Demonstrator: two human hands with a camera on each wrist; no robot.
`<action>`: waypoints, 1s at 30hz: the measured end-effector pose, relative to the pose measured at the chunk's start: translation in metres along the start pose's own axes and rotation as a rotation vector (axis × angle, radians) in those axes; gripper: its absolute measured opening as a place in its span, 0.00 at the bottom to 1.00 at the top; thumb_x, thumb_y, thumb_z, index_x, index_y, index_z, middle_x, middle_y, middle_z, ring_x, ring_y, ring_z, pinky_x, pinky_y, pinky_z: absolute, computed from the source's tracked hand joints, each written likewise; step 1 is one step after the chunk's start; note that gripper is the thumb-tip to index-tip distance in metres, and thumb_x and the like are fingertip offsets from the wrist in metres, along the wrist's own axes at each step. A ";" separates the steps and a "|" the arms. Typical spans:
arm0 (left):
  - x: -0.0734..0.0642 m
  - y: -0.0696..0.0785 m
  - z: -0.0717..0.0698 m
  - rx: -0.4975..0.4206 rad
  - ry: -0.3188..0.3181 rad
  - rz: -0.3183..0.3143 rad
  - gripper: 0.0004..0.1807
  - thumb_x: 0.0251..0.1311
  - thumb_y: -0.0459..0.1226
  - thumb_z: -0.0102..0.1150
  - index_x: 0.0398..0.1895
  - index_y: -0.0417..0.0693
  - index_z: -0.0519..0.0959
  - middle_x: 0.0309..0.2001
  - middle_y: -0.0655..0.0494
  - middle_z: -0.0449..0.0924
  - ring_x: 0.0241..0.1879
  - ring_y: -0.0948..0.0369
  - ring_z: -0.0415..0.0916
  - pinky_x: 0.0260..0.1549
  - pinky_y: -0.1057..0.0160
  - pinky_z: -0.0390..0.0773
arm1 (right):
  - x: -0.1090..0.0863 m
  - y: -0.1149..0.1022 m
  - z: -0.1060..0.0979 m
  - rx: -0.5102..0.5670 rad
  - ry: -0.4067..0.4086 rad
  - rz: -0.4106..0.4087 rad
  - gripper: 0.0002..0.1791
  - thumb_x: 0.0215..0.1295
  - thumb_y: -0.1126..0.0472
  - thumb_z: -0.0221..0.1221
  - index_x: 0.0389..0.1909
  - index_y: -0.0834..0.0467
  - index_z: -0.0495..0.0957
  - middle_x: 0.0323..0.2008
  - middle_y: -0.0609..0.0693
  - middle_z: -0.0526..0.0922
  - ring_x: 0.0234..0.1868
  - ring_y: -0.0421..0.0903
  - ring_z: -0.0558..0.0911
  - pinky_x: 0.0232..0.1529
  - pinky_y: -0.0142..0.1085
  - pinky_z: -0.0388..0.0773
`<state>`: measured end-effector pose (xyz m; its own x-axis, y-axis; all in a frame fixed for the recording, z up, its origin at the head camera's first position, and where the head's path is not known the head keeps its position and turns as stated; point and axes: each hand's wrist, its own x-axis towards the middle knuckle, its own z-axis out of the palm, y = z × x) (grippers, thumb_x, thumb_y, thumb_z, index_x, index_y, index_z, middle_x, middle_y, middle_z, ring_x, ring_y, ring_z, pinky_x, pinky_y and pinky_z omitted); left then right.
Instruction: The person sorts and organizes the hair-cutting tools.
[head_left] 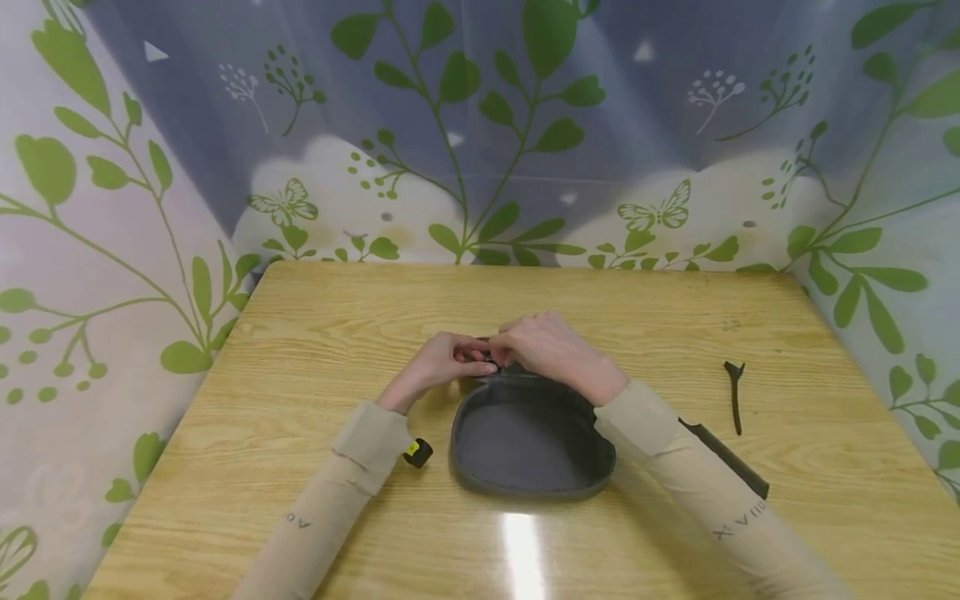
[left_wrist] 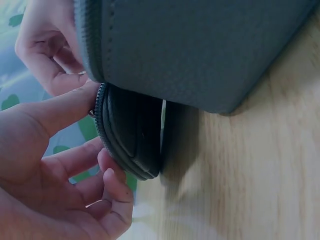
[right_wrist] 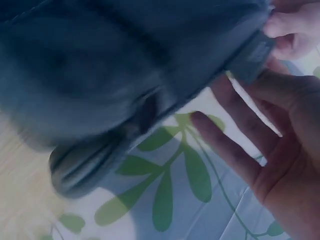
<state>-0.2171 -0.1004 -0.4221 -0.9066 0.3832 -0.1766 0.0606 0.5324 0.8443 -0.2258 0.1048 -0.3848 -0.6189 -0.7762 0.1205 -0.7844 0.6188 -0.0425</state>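
Observation:
A dark grey zippered case lies open on the table, its hollow shell facing up. At its far edge my left hand pinches the zippered rim between thumb and fingers. Beside it, my right hand grips the same edge with thumb and index finger. In the left wrist view, the zipper curves past the left fingertips. Seen from the right wrist, a small flap lies at the right thumb, while the other right fingers spread loosely. The hands partly hide the case's far part.
A small black object with a yellow patch lies left of the case. To the right are a black comb, partly behind the right sleeve, and a black hair clip. Leaf-patterned curtains border the wooden table.

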 end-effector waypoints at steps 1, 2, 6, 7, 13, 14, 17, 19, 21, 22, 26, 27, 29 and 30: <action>0.000 -0.001 0.000 -0.005 -0.002 -0.004 0.23 0.63 0.43 0.70 0.59 0.43 0.82 0.43 0.51 0.84 0.30 0.62 0.68 0.30 0.66 0.67 | 0.000 0.000 -0.001 0.030 -0.019 0.014 0.07 0.65 0.63 0.68 0.29 0.47 0.84 0.29 0.41 0.84 0.24 0.38 0.77 0.25 0.33 0.72; 0.000 -0.002 0.000 -0.010 -0.005 -0.006 0.23 0.65 0.43 0.69 0.60 0.43 0.82 0.43 0.51 0.84 0.30 0.61 0.67 0.30 0.66 0.66 | 0.001 0.000 -0.002 0.060 -0.035 0.028 0.06 0.64 0.63 0.69 0.30 0.47 0.85 0.30 0.41 0.85 0.26 0.38 0.79 0.27 0.34 0.75; 0.001 -0.005 0.001 -0.011 -0.005 -0.003 0.22 0.71 0.44 0.60 0.62 0.43 0.81 0.54 0.47 0.83 0.44 0.57 0.77 0.42 0.61 0.76 | 0.000 0.000 -0.006 0.146 -0.084 0.078 0.05 0.60 0.64 0.72 0.34 0.52 0.86 0.32 0.44 0.87 0.32 0.42 0.84 0.36 0.38 0.81; 0.001 -0.005 0.001 -0.003 -0.001 -0.002 0.21 0.73 0.44 0.58 0.62 0.43 0.80 0.56 0.46 0.82 0.49 0.55 0.78 0.46 0.58 0.77 | -0.001 0.000 -0.007 0.158 -0.095 0.085 0.05 0.60 0.64 0.71 0.35 0.52 0.86 0.33 0.45 0.87 0.34 0.42 0.84 0.38 0.39 0.82; -0.001 -0.005 -0.001 0.028 0.030 0.030 0.17 0.75 0.39 0.54 0.61 0.42 0.81 0.60 0.44 0.81 0.58 0.51 0.77 0.58 0.51 0.75 | -0.006 0.001 -0.014 0.207 -0.156 0.110 0.08 0.62 0.66 0.69 0.41 0.54 0.89 0.39 0.47 0.89 0.41 0.45 0.86 0.46 0.41 0.83; -0.002 -0.006 -0.002 0.025 0.035 0.034 0.17 0.75 0.38 0.54 0.61 0.43 0.81 0.59 0.45 0.82 0.58 0.51 0.78 0.58 0.51 0.75 | -0.008 0.001 -0.015 0.207 -0.161 0.110 0.10 0.62 0.66 0.69 0.43 0.54 0.89 0.40 0.48 0.89 0.42 0.46 0.86 0.46 0.41 0.83; -0.008 -0.008 -0.006 0.024 0.059 0.050 0.17 0.76 0.38 0.54 0.61 0.43 0.81 0.54 0.46 0.84 0.56 0.51 0.79 0.54 0.54 0.76 | -0.015 0.002 -0.017 0.182 -0.160 0.095 0.12 0.62 0.65 0.70 0.47 0.54 0.89 0.42 0.49 0.88 0.42 0.46 0.86 0.44 0.40 0.83; -0.015 -0.011 -0.012 0.025 0.087 0.042 0.17 0.76 0.39 0.53 0.61 0.43 0.81 0.52 0.47 0.85 0.54 0.50 0.80 0.48 0.57 0.78 | -0.021 0.003 -0.017 0.169 -0.145 0.092 0.12 0.63 0.63 0.69 0.48 0.54 0.89 0.41 0.49 0.87 0.41 0.46 0.85 0.42 0.40 0.83; -0.023 -0.014 -0.018 0.035 0.127 0.032 0.17 0.76 0.39 0.53 0.60 0.43 0.81 0.50 0.46 0.86 0.51 0.50 0.82 0.44 0.57 0.80 | -0.029 0.005 -0.017 0.174 -0.126 0.098 0.12 0.64 0.61 0.69 0.48 0.55 0.89 0.42 0.50 0.86 0.41 0.47 0.85 0.41 0.41 0.82; -0.028 -0.016 -0.022 0.043 0.151 0.019 0.16 0.76 0.39 0.53 0.60 0.44 0.81 0.50 0.46 0.86 0.50 0.49 0.82 0.42 0.57 0.81 | -0.034 0.006 -0.018 0.178 -0.114 0.104 0.12 0.64 0.61 0.69 0.48 0.55 0.89 0.42 0.50 0.86 0.41 0.47 0.85 0.41 0.41 0.82; -0.053 -0.022 -0.039 0.109 0.255 -0.026 0.16 0.76 0.41 0.52 0.59 0.46 0.82 0.49 0.47 0.86 0.47 0.50 0.84 0.43 0.53 0.82 | -0.054 0.012 -0.017 0.186 -0.057 0.141 0.12 0.66 0.60 0.68 0.48 0.56 0.88 0.44 0.51 0.86 0.44 0.49 0.85 0.43 0.45 0.83; -0.060 -0.024 -0.044 0.125 0.276 -0.037 0.16 0.76 0.41 0.52 0.59 0.46 0.82 0.49 0.47 0.86 0.47 0.51 0.85 0.43 0.53 0.82 | -0.059 0.013 -0.016 0.182 -0.038 0.149 0.12 0.66 0.60 0.67 0.49 0.56 0.88 0.44 0.51 0.86 0.44 0.50 0.85 0.43 0.46 0.83; -0.074 -0.030 -0.051 0.160 0.311 -0.052 0.17 0.76 0.41 0.53 0.59 0.46 0.82 0.50 0.48 0.87 0.46 0.51 0.85 0.40 0.55 0.81 | -0.069 0.015 -0.014 0.176 0.001 0.172 0.12 0.66 0.60 0.67 0.49 0.56 0.88 0.45 0.51 0.87 0.44 0.50 0.86 0.44 0.47 0.83; -0.081 -0.033 -0.055 0.176 0.325 -0.062 0.17 0.76 0.41 0.53 0.59 0.46 0.82 0.50 0.48 0.87 0.46 0.51 0.85 0.38 0.57 0.80 | -0.073 0.016 -0.012 0.173 0.023 0.182 0.12 0.66 0.60 0.67 0.49 0.56 0.88 0.45 0.52 0.87 0.43 0.51 0.86 0.43 0.47 0.83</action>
<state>-0.1689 -0.1901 -0.4078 -0.9943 0.1017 -0.0311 0.0466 0.6796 0.7321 -0.1923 0.1726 -0.3827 -0.7508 -0.6500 0.1175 -0.6570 0.7164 -0.2346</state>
